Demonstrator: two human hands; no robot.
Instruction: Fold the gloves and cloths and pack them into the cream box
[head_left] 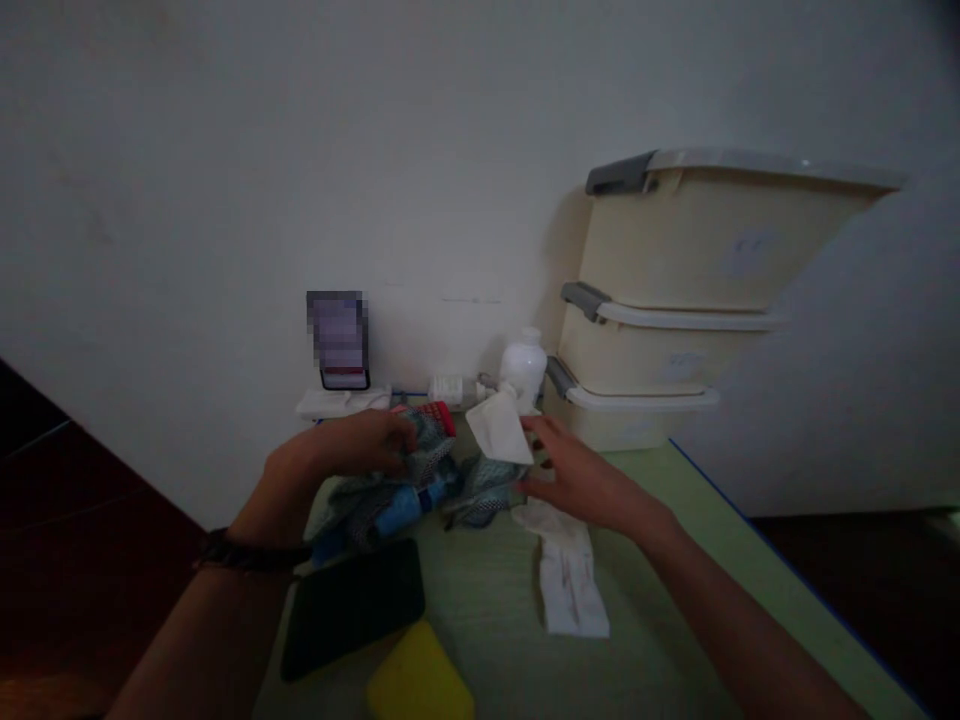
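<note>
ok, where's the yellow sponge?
Head view, bottom centre: the sponge sits on the green table, just right of the black pad and left of the white cloth.

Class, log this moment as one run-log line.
left hand: grips checked cloth | right hand: holds white paper | nearby: white rag, black pad, yellow sponge

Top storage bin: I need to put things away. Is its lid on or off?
On. A pale lid with a grey latch covers the top storage bin along its rim.

Woven cloth glove [420,470], matt paper tissue [499,430]
</note>
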